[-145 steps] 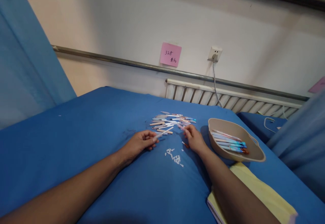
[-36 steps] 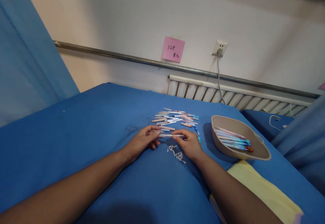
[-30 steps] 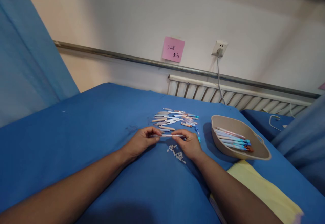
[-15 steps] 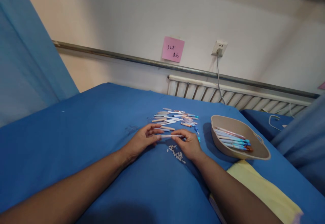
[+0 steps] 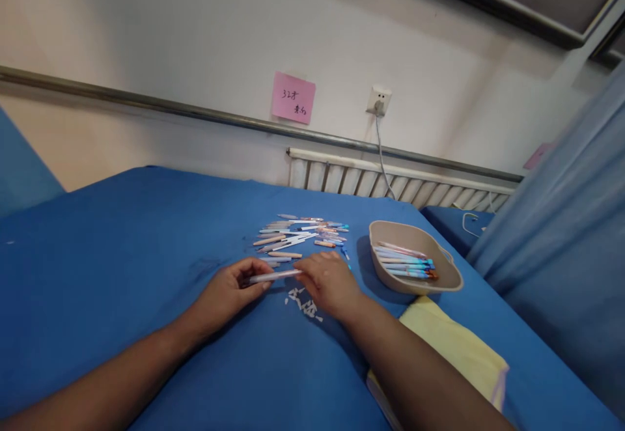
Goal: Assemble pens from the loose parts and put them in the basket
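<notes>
A slim, pale pen [image 5: 277, 276] is held level between my two hands above the blue cloth [image 5: 146, 236]. My left hand [image 5: 239, 288] pinches its left end between thumb and fingers. On the other end, my right hand [image 5: 332, 284] closes its fingertips, back of the hand turned up. Just below the pen lie several small white pieces [image 5: 306, 307] in a loose heap. Beyond my hands is a spread of pens and pen parts [image 5: 293, 239], white, beige, orange and blue; my right hand hides part of its near edge.
To the right stands a beige basket [image 5: 452, 281] with several pens inside. A yellow cloth [image 5: 454, 343] lies in front of it, partly under my right forearm. A radiator [image 5: 336, 174] and a plugged socket [image 5: 379, 101] are at the wall. A blue curtain [image 5: 566, 236] hangs at right.
My view has swung to the right, so the scene sits further left. The pen is now tilted slightly, and my right hand has turned its back upward while both hands keep hold.
</notes>
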